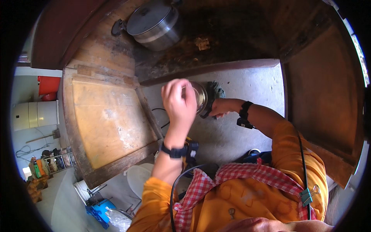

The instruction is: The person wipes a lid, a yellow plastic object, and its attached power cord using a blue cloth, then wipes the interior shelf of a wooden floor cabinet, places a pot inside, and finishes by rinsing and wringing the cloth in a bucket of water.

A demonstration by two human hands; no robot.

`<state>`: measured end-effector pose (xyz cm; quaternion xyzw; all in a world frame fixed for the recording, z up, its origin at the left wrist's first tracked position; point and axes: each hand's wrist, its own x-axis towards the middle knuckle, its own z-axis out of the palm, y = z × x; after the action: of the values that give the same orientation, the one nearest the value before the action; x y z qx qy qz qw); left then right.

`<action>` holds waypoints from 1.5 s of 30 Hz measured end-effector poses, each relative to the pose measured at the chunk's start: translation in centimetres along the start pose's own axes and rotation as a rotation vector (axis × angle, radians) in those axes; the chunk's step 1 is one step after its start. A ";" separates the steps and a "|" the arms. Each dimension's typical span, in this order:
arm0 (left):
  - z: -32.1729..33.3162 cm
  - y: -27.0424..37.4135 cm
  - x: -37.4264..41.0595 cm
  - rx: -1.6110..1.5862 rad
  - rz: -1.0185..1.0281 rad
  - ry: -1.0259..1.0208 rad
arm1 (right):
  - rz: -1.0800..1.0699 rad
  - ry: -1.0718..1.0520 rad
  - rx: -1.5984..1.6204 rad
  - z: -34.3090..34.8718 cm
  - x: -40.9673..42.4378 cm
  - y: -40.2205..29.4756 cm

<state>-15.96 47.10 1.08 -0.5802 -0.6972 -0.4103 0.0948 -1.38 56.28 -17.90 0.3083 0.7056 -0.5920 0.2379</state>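
Observation:
A shiny round metal pan or lid [201, 97] is in front of me at the cabinet's mouth, partly hidden by my left hand. My left hand [180, 98], blurred, is curled over its left side; whether it grips anything cannot be told. My right hand [222, 108] is closed around a black handle [206, 112] on the vessel's right side. A dark green cloth or scrubber [216, 89] shows just beyond my right hand. I cannot tell whether it lies on the floor or is held.
A lidded stainless steel pot [158, 32] stands inside the dark wooden cabinet [232, 43]. The left door [111, 116] and right door [321, 95] hang open on both sides. Grey concrete floor [255, 84] lies below. A white stool [140, 177] is at lower left.

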 end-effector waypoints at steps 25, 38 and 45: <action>17.7 -15.4 4.1 0.591 -0.604 -0.147 | -0.375 1.405 -0.394 -30.1 3.3 -4.4; 18.5 -17.4 4.0 0.589 -0.517 -0.005 | -0.070 1.288 -1.096 -40.6 7.8 4.8; 19.5 -16.3 4.9 0.574 -0.497 -0.037 | -0.097 1.318 -1.073 -40.8 9.6 4.7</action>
<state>-25.19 64.11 -16.02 -0.3505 -0.9048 -0.1984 0.1385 -3.50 98.29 -20.26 0.4049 0.8974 0.1136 -0.1334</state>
